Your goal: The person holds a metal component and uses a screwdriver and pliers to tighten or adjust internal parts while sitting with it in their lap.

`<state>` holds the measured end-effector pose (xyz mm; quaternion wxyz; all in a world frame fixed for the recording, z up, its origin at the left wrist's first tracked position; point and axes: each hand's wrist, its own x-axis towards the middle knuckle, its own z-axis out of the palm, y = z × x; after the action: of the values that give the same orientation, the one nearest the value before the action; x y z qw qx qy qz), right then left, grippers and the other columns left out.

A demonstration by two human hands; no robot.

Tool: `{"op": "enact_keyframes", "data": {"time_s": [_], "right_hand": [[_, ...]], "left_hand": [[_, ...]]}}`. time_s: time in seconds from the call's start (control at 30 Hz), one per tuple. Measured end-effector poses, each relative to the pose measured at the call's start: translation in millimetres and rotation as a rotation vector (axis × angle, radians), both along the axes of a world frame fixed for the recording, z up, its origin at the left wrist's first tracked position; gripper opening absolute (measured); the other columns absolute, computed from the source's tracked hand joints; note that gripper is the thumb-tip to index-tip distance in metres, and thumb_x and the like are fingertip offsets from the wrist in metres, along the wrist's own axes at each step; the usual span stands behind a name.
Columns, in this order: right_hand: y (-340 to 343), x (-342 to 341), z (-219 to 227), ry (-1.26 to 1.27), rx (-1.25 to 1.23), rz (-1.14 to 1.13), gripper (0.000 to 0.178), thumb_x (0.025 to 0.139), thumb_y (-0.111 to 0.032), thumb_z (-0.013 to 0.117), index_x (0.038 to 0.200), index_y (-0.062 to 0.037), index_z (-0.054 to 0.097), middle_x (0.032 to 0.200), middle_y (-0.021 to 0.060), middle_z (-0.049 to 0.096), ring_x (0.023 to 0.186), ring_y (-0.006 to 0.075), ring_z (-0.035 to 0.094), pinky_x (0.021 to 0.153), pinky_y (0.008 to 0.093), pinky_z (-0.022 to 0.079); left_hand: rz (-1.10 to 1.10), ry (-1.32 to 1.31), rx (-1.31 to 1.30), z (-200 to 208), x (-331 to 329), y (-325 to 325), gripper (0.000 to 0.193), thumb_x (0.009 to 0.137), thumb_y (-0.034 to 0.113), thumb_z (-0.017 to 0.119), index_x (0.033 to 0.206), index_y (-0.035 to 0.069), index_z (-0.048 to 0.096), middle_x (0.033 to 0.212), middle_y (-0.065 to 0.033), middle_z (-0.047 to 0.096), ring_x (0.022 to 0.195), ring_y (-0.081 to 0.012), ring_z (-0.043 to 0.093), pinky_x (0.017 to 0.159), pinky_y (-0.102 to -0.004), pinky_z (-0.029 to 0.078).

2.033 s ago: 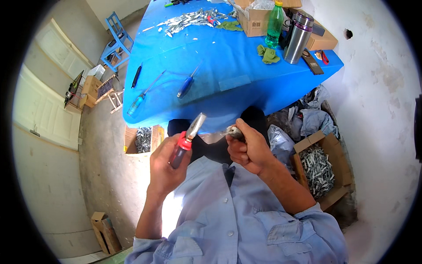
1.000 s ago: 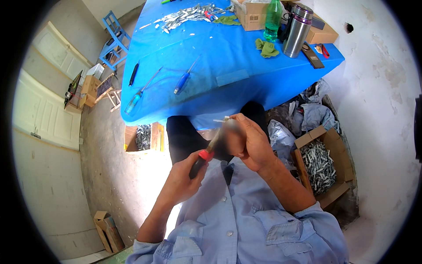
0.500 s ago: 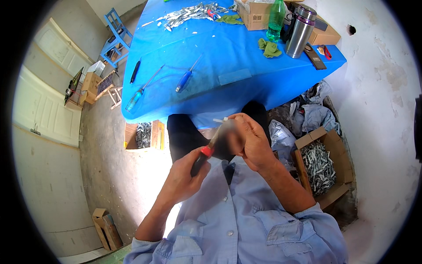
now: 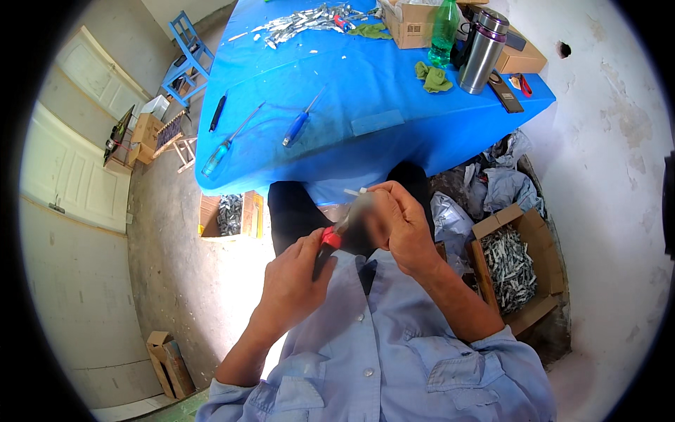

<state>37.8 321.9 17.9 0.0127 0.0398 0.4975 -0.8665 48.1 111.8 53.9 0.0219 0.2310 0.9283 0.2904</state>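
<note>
My left hand [image 4: 294, 285] is closed round a tool with a red and black handle [image 4: 330, 238]. Its metal shaft points up and away towards my other hand, but a blur hides its tip. My right hand [image 4: 406, 232] pinches a small white and grey piece [image 4: 356, 192] between thumb and fingers. The two hands are close together over my lap, below the table's near edge. Blur covers the spot between them, so I cannot tell whether the tool touches the piece.
On the blue-covered table [image 4: 281, 77] lie screwdrivers [image 4: 295, 130], a black pen-like tool [image 4: 219, 112] and a pile of metal strips [image 4: 309, 24]. A green bottle [image 4: 443, 35] and a steel flask [image 4: 484, 53] stand right. Cardboard boxes of metal parts [image 4: 510, 271] flank my legs.
My left hand has turned and risen slightly, so less of the black handle shows. My right hand stays nearly in place, still pinching the small piece.
</note>
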Motion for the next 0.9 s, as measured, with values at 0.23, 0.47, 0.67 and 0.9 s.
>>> {"op": "enact_keyframes", "data": {"time_s": [0.23,0.47,0.67,0.9], "right_hand": [[1,-3,-11,0.122,0.253,-0.060,0.022,0.110,-0.024,0.054,0.100,-0.0043,0.057,0.071,-0.0016,0.054,0.059,0.0028,0.046,0.049,0.0220,0.035],[4,0,-8,-0.023,0.063,-0.002,0.021,0.109,-0.023,0.054,0.098,-0.0054,0.057,0.069,-0.0030,0.051,0.057,0.0024,0.044,0.048,0.0220,0.032],[7,4,-10,-0.099,-0.115,0.106,0.027,0.114,-0.032,0.046,0.109,-0.0080,0.057,0.071,-0.0014,0.047,0.050,0.0035,0.034,0.043,0.0209,0.028],[9,3,-10,-0.108,-0.282,0.125,0.039,0.114,-0.037,0.043,0.112,-0.0021,0.060,0.070,-0.0013,0.047,0.049,0.0050,0.036,0.043,0.0218,0.029]], "left_hand": [[0.009,0.194,-0.180,-14,-1,-3,0.048,0.092,0.012,0.075,0.135,0.001,0.057,0.109,-0.0154,0.071,0.091,-0.0351,0.072,0.075,-0.0428,0.058],[-0.003,0.216,-0.210,-12,-5,-4,0.043,0.091,0.013,0.076,0.130,0.003,0.059,0.109,-0.0135,0.071,0.091,-0.0325,0.073,0.066,-0.0420,0.057],[-0.016,0.086,-0.108,-17,-7,-7,0.039,0.091,0.011,0.075,0.127,0.005,0.062,0.104,-0.0154,0.073,0.085,-0.0363,0.073,0.070,-0.0436,0.058],[0.072,-0.035,0.047,-23,-2,-8,0.028,0.095,0.013,0.073,0.121,0.004,0.065,0.093,-0.0178,0.074,0.081,-0.0380,0.073,0.071,-0.0416,0.056]]}}
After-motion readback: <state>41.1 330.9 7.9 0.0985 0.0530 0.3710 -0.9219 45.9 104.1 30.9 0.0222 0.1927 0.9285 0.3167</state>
